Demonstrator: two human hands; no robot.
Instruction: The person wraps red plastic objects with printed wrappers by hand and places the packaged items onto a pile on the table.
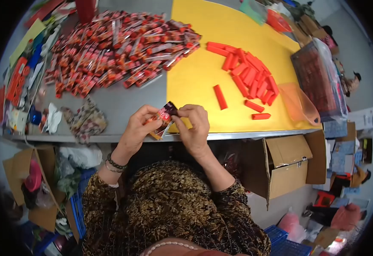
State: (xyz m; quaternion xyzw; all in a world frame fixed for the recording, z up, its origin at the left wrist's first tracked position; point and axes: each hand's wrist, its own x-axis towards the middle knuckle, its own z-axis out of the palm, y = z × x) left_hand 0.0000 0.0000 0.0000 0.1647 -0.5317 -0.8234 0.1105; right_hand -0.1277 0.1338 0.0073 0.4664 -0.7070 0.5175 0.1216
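Observation:
Between my two hands, just over the table's front edge, is a small printed packet [166, 114], dark at its top end with red and orange print. My left hand [140, 128] pinches its left side between thumb and fingers. The fingers of my right hand [193, 128] are closed on its upper right edge. Up and to the left lies a big heap of small red-printed packets with clear parts [118, 51]. To the right, on a yellow sheet [195, 85], several plain red sticks [250, 74] lie in a pile, with a few apart from it.
A crumpled patterned cloth [86, 119] lies at the table's front left, near tools and clutter. An orange translucent scoop-like container [299, 104] and a plastic-wrapped box [321, 81] stand at the right. Open cardboard boxes [289, 170] flank me below the table edge.

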